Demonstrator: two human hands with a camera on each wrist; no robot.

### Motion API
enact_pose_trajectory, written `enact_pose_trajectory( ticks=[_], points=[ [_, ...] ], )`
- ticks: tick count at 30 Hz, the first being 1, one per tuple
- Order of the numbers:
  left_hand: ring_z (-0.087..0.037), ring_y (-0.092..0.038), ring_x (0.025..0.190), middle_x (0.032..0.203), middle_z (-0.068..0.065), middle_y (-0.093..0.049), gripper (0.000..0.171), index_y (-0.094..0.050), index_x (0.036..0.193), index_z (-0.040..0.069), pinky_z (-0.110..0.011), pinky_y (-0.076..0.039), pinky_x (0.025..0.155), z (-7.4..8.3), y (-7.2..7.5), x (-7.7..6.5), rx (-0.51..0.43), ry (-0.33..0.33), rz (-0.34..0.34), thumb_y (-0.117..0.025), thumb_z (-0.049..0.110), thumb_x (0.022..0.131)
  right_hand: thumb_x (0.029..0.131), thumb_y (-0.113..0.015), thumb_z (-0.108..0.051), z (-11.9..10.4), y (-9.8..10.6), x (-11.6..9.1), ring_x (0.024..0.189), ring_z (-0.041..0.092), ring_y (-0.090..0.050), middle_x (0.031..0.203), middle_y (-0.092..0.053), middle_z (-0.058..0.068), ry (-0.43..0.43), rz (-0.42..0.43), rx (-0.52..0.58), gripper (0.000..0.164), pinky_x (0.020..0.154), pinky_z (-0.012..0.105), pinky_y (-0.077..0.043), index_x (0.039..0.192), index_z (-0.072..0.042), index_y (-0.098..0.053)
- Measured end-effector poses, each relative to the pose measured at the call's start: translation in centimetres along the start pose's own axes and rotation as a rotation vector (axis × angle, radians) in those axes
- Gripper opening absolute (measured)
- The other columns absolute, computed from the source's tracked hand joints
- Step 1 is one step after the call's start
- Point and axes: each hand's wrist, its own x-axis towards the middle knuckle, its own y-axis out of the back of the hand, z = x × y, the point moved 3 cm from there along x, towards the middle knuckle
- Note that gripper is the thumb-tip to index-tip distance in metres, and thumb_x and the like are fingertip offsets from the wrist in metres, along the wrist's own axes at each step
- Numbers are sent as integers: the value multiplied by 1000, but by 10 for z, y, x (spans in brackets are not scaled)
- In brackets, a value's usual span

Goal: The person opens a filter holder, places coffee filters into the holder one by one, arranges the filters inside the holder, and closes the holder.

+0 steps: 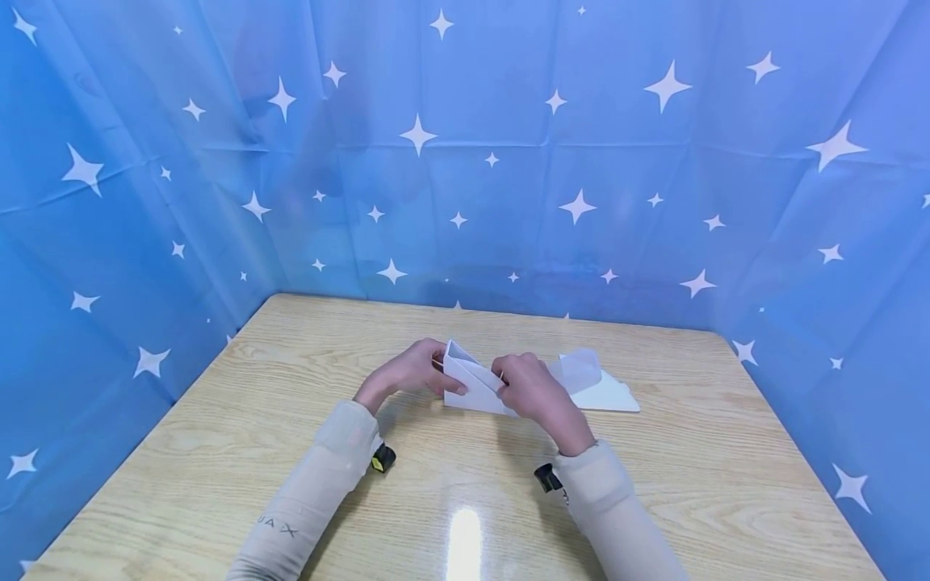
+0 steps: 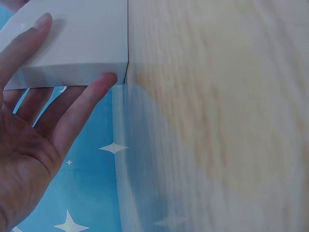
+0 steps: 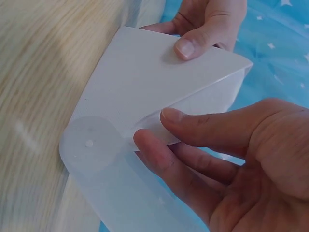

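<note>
A white slant-topped holder (image 1: 472,387) with thin walls stands on the table between the hands. My left hand (image 1: 414,367) grips its left end; in the left wrist view the thumb (image 2: 36,36) lies on the broad face and fingers support the narrow side. My right hand (image 1: 530,387) pinches near the low end of its sloping edge, thumb (image 3: 193,128) and forefinger close together in the right wrist view. By the right hand a rounded translucent flap (image 3: 91,145) with a small round dot overlaps the white face.
A flat white piece (image 1: 609,395) lies on the wooden table (image 1: 465,476) right of the right hand, with a translucent rounded sheet (image 1: 581,371) rising over it. A blue star-patterned cloth (image 1: 494,202) hangs behind the table and along both sides. Each wrist carries a small black camera.
</note>
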Motion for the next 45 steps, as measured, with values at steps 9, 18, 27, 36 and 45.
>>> enact_pose_trajectory(
  ticks=[9, 18, 27, 36, 45],
  points=[
    [-18, -71, 88, 103, -6, -76, 34, -76, 115, 15, -45, -64, 73, 1, 0, 0, -3, 4, 5, -88, 19, 83, 86, -77, 1, -1, 14, -2, 83, 23, -69, 95, -76, 12, -57, -44, 14, 22, 68, 34, -58, 107, -6, -74],
    [-18, -72, 89, 104, -6, -77, 35, -76, 116, 15, -44, -64, 74, 1, -1, 1, -22, 10, 2, -88, 17, 83, 92, -80, -19, 1, 38, -11, 84, 19, -73, 94, -78, 8, 0, -60, 49, 28, 72, 34, -59, 114, -5, -71],
    [-18, -73, 87, 103, -6, -77, 34, -76, 115, 16, -45, -65, 76, -1, 0, 1, -24, 10, -2, -88, 16, 83, 100, -70, -31, 17, 75, -28, 92, 21, -73, 98, -78, 3, 63, 65, 138, 25, 83, 42, -59, 115, -11, -73],
    [-18, -72, 85, 102, -6, -77, 35, -75, 116, 14, -45, -65, 74, -1, 0, 0, -22, 5, 1, -88, 16, 83, 105, -63, -33, 38, 99, -40, 86, 26, -72, 88, -74, 0, 63, 215, 229, 23, 76, 34, -54, 111, -14, -73],
    [-18, -73, 87, 103, -6, -77, 35, -75, 116, 15, -43, -65, 74, -1, 0, 0, -22, 4, -2, -88, 16, 83, 106, -60, -36, 61, 104, -46, 85, 24, -74, 95, -76, 6, 5, 298, 214, 28, 75, 29, -57, 114, -13, -73]
  ],
)
